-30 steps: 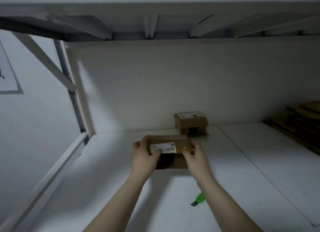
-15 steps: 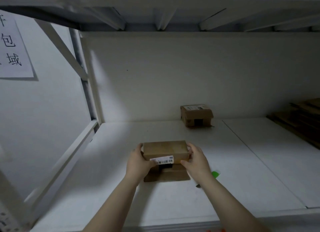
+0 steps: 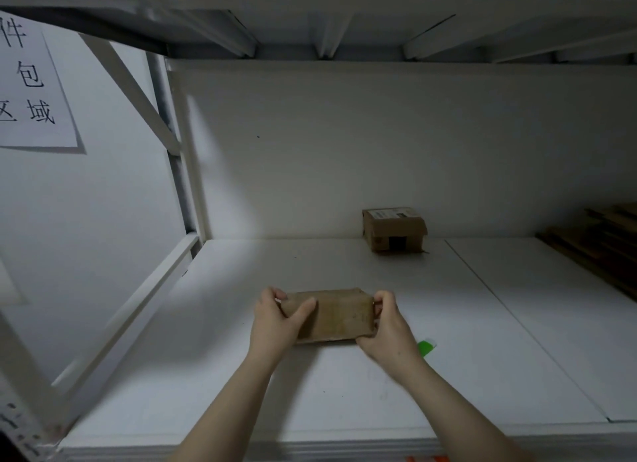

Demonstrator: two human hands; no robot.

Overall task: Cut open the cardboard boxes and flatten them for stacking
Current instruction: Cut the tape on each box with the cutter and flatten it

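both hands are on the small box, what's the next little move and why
Probably rest the box on the shelf, steady it with the left hand, and free the right hand to pick up the green tool, likely the cutter, lying just right of it. Both hands grip the box's ends, the box looks unflattened, and neither hand holds a blade.

Head view, down onto shelf
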